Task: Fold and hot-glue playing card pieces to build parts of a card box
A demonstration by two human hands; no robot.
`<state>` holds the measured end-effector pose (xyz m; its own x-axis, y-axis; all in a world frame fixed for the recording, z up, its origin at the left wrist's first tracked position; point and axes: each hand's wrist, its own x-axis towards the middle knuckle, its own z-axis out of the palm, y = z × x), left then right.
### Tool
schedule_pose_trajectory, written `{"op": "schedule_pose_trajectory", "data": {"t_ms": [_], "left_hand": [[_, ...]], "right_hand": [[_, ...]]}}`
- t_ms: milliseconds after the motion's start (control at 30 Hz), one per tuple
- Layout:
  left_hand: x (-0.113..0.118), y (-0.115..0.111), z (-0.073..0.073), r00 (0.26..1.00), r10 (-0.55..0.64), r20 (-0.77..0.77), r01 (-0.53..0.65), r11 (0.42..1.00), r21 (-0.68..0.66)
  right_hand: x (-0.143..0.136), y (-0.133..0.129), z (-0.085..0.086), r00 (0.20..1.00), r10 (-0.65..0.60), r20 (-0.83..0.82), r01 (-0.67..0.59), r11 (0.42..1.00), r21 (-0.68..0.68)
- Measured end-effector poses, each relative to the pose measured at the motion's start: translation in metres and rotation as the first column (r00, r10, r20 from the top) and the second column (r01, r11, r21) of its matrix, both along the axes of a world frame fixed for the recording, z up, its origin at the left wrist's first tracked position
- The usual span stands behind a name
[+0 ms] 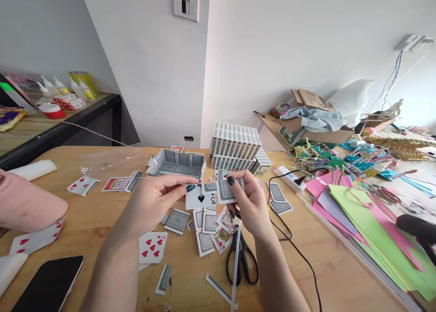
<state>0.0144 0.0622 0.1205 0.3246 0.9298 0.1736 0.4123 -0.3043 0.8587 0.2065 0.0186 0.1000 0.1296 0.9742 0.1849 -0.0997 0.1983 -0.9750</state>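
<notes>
My left hand (158, 198) pinches the left end of a playing card with spades (200, 198), held face up above the table. On the right, my right hand (248, 196) grips a patterned-back card piece (225, 190), which overlaps the spade card's right side. A small patterned strip (209, 188) lies across the join between them. Below the hands are cut card pieces (205, 243), face cards (223, 235) and black-handled scissors (241, 257). Behind them stands an open tray made of cards (177, 163).
Stacked card boxes (235, 144) stand at the back. A black cable (289, 232) and power strip (289, 178) lie to the right, beside coloured paper (364, 230). A phone (49, 282) and pink cylinder (30, 203) are at left.
</notes>
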Motion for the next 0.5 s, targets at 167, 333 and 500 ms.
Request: {"op": "schedule_pose_trajectory", "data": {"t_ms": [167,333,500], "left_hand": [[0.0013,0.0013,-0.0002,1.0,0.007,0.009,-0.007,1.0,-0.008],[0.0017,0.0011,-0.0009,1.0,-0.008,0.011,0.008,1.0,-0.001],[0.001,0.0004,-0.0006,1.0,-0.006,0.0,0.006,1.0,0.016]], "right_hand": [[0.0005,0.0002,0.0,1.0,0.005,0.009,-0.005,1.0,-0.002],[0.0009,0.0004,-0.0005,1.0,0.01,0.011,-0.01,1.0,-0.013],[0.0006,0.0003,0.0001,1.0,0.018,0.01,-0.018,1.0,-0.014]]}}
